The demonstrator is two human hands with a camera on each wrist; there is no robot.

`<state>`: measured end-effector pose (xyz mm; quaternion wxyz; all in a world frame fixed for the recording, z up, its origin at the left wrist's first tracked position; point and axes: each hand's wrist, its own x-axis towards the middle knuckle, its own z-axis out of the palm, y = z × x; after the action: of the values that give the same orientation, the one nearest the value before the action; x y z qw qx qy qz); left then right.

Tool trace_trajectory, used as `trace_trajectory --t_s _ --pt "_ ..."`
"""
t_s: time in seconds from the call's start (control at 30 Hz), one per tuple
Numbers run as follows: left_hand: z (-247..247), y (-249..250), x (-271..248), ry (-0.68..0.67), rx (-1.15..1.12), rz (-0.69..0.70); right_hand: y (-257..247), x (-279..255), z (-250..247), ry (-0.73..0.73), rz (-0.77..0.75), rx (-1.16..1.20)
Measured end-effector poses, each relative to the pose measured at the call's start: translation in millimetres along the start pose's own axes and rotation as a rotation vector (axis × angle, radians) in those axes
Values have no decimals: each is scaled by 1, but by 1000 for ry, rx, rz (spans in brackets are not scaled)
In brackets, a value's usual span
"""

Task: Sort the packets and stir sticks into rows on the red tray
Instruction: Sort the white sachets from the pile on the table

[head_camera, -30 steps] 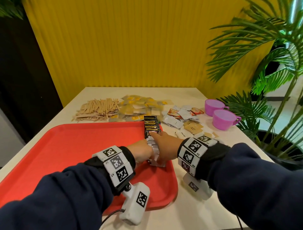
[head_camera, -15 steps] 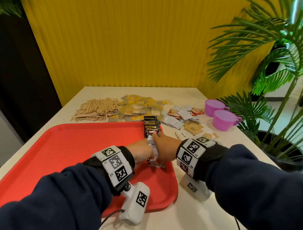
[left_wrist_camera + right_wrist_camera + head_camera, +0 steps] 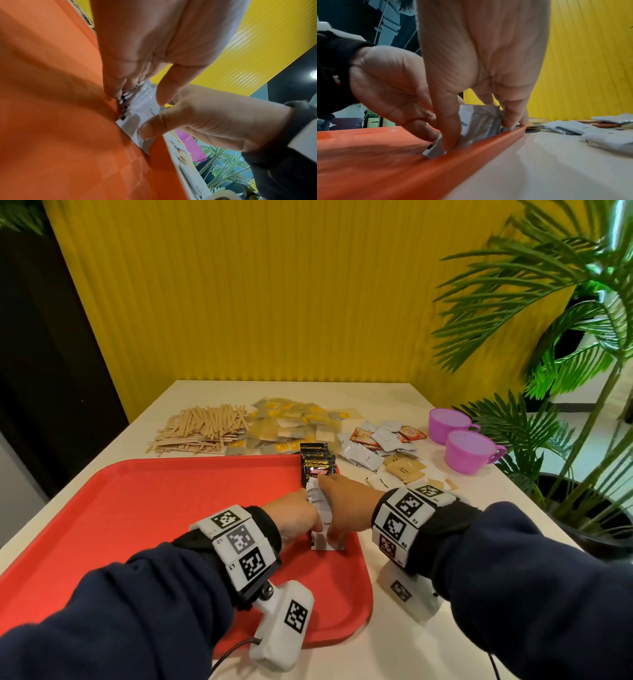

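Note:
The red tray (image 3: 137,525) lies on the table in front of me. Along its right edge runs a row of black packets (image 3: 317,462). Just nearer in that row sit overlapping white packets (image 3: 323,537), and both hands are on them. My left hand (image 3: 298,515) pinches their left edge between curled fingers and thumb (image 3: 139,96). My right hand (image 3: 339,508) brackets them, with its thumb (image 3: 450,128) on the near packet and its fingers (image 3: 513,119) against the tray's rim side. Wooden stir sticks (image 3: 202,429) lie heaped beyond the tray.
Behind the tray lie loose yellow-tagged packets (image 3: 291,426) and a mix of white, red and brown packets (image 3: 383,446). Two purple cups (image 3: 469,450) stand at the right, beside a palm plant (image 3: 548,337). A yellow wall backs the table.
Little differs: both hands stay on the white packets, with only small shifts of the fingers.

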<state>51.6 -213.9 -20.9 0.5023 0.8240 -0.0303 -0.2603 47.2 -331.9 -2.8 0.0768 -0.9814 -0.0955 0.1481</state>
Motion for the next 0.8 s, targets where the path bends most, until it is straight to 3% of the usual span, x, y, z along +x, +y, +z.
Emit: trace_trajectory --t_s 0.33,0.8 --pt "3 -2 -5 -49 -162 47 -5 5 0 9 29 -24" --pt "3 0 -4 -12 -77 53 -3 8 -3 80 22 -6"
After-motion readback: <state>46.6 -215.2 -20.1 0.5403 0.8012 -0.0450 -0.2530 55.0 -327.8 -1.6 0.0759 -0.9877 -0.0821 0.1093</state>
